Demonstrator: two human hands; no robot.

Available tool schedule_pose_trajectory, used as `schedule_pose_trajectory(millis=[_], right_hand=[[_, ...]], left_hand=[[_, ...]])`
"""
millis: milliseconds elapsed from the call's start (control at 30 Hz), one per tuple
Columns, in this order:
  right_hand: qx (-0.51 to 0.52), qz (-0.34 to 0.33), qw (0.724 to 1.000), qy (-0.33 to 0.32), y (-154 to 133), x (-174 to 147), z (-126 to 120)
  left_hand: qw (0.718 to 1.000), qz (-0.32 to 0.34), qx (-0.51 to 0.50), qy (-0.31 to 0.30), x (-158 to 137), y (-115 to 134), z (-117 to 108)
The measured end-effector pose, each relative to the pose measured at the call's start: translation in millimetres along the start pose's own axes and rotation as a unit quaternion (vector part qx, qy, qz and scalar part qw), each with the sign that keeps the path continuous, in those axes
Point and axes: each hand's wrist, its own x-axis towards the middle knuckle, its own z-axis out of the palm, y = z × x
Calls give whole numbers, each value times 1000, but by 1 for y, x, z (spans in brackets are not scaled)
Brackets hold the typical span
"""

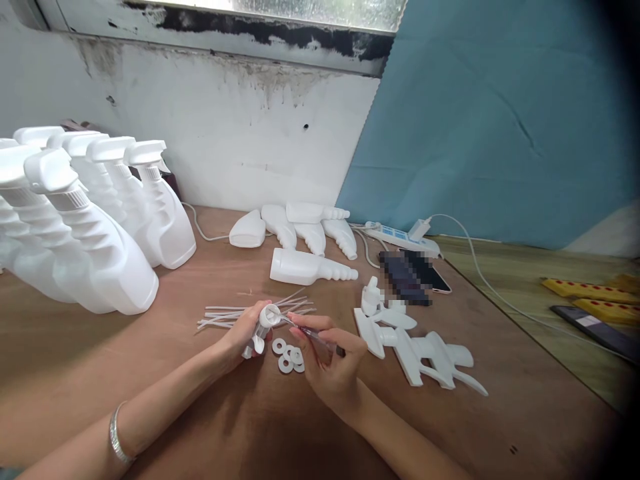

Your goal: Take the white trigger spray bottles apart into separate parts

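My left hand is closed round a white spray trigger head, its round collar turned toward my right hand. Pinched in my right hand is a slim pointed tool with a dark end; its tip reaches into the collar opening. Whether it is tweezers or a small screwdriver I cannot tell. Several flat white ring washers lie on the table between my hands. Behind my left hand, thin white dip tubes are spread in a loose bunch.
Spray bottles with heads fitted stand at the left. Headless white bottles lie at the back. More trigger heads are heaped at the right, near two phones and a power strip. A white cable runs along the right.
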Motion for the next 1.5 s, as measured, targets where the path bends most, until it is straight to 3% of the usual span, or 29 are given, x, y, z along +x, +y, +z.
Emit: schedule_pose_trajectory(millis=[100,200,400,833,1100,1167,1333,1500], right_hand=[[46,107,992,39,-5,7,-1],[107,224,967,64,-8,15,-5],[163,301,937,74,-6,25,-12],[205,338,908,135,-10,24,-8],[226,359,897,125,-8,28,-13],[231,363,896,111,-6,30,-17],[241,360,901,40,-4,34,-26],[218,319,922,-13,-5,27,-27]], left_hand=[[1000,2,15,-12,0,-1,0],[999,2,32,-19,1,-2,0],[998,-10,57,-33,1,0,-1],[993,-59,12,-100,-5,12,-2],[984,-112,-7,-141,-10,14,0],[984,-112,22,-138,-11,14,0],[978,-27,185,-97,-13,17,-6],[962,-6,260,-77,-21,27,-3]])
